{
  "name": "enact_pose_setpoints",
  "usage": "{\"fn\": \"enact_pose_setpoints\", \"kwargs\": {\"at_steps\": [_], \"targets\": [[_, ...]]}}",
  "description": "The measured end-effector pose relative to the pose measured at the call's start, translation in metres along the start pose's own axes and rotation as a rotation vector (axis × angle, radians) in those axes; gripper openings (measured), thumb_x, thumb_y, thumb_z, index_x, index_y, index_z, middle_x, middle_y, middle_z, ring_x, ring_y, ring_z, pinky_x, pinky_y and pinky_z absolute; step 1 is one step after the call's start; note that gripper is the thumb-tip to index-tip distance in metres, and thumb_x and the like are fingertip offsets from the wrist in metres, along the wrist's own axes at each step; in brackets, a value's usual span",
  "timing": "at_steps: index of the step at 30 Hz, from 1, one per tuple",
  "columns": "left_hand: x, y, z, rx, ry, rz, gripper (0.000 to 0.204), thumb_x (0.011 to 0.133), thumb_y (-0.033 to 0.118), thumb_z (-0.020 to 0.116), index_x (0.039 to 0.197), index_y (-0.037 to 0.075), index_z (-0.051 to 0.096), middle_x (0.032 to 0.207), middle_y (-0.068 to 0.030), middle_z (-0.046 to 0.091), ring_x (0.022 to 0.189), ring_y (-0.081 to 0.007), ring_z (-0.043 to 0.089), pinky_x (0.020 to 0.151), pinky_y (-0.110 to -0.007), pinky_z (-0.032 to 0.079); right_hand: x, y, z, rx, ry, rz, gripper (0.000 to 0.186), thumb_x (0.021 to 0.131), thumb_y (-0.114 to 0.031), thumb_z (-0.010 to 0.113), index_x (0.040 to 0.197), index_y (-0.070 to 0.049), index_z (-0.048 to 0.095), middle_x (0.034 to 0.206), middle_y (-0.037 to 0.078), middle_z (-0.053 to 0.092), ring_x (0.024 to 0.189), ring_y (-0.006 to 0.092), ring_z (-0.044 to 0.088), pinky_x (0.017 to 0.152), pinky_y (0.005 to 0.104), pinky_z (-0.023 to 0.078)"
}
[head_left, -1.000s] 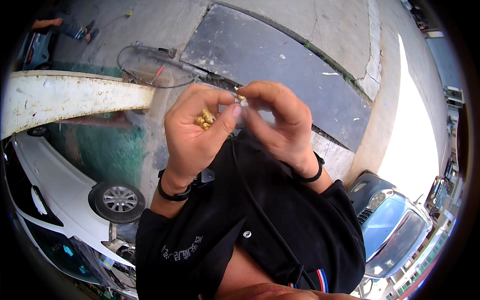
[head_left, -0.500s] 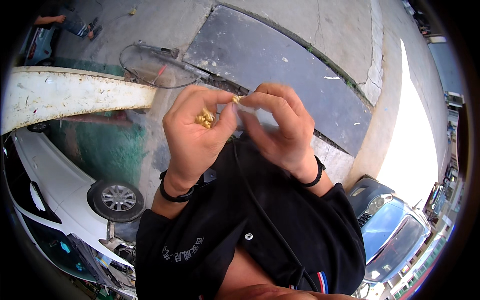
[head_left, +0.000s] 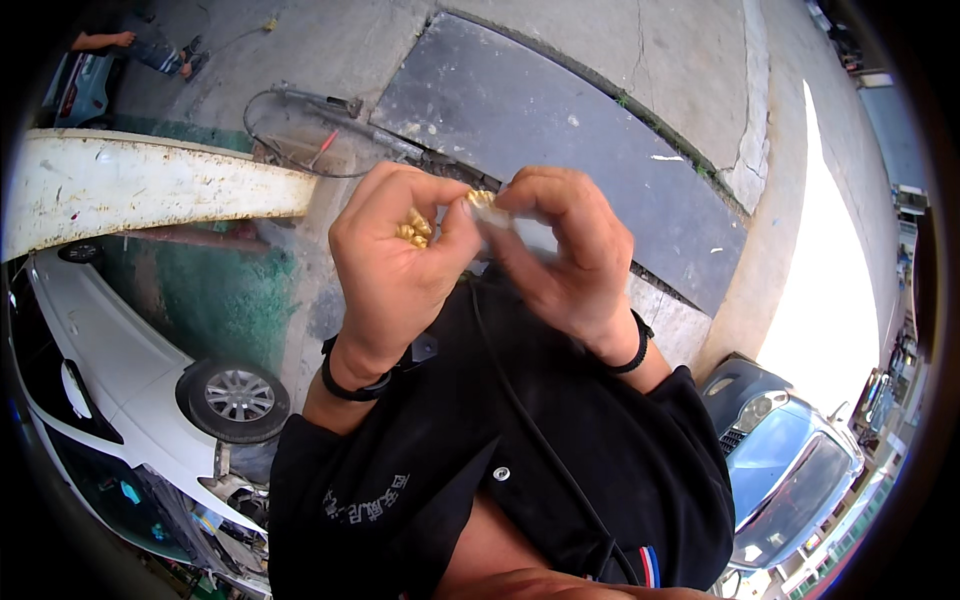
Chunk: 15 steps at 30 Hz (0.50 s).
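Observation:
Several small gold-coloured pieces sit cupped in my left hand, whose fingers are curled closed. Its thumb and forefinger meet at another gold-coloured piece with something pale and blurred beside it. My right hand is closed at the same piece, fingertips touching it from the right; its lower fingers are blurred. Both hands are held up in front of my black shirt, each with a dark band on the wrist.
Beyond my hands lie a grey floor plate and a long-handled tool with hose. A rusty white beam crosses at left, above a white car. A blue car stands lower right. Another person is at upper left.
My right fingers have curled further at the pinched piece, which now shows more gold between the fingertips. Both hands have shifted only slightly; my left stays closed round its pieces.

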<state>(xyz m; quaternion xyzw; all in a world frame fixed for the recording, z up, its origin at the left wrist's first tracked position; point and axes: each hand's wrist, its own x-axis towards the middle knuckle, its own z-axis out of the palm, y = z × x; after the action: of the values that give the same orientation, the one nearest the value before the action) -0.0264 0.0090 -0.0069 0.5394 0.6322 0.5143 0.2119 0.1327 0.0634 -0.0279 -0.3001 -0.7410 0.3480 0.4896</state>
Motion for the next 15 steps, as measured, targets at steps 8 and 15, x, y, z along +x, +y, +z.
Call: {"fn": "enact_pose_setpoints", "kwargs": {"at_steps": [8, 15], "targets": [[-0.004, 0.004, -0.008, -0.29, -0.128, -0.265, 0.008, 0.092, 0.003, 0.072, 0.098, -0.003, 0.071, 0.088, 0.0042, 0.062, 0.075, -0.0019, 0.05, 0.067, -0.019, 0.04, -0.009, 0.002, 0.005, 0.562, -0.011, 0.275, 0.033, 0.087, 0.012, 0.075, 0.115, 0.005, 0.06, 0.108, 0.009, 0.068, 0.102, 0.0149, 0.07, 0.09, 0.0298, 0.06], [-0.005, 0.002, -0.013, -0.432, -0.176, -0.352, 0.01, 0.094, 0.008, 0.075, 0.096, -0.002, 0.073, 0.082, 0.0012, 0.066, 0.073, -0.0034, 0.059, 0.065, -0.021, 0.048, -0.011, 0.001, 0.005, 0.523, -0.011, 0.238, 0.032, 0.086, 0.013, 0.075, 0.114, 0.004, 0.062, 0.108, 0.008, 0.067, 0.103, 0.0158, 0.07, 0.09, 0.0302, 0.06]]}}
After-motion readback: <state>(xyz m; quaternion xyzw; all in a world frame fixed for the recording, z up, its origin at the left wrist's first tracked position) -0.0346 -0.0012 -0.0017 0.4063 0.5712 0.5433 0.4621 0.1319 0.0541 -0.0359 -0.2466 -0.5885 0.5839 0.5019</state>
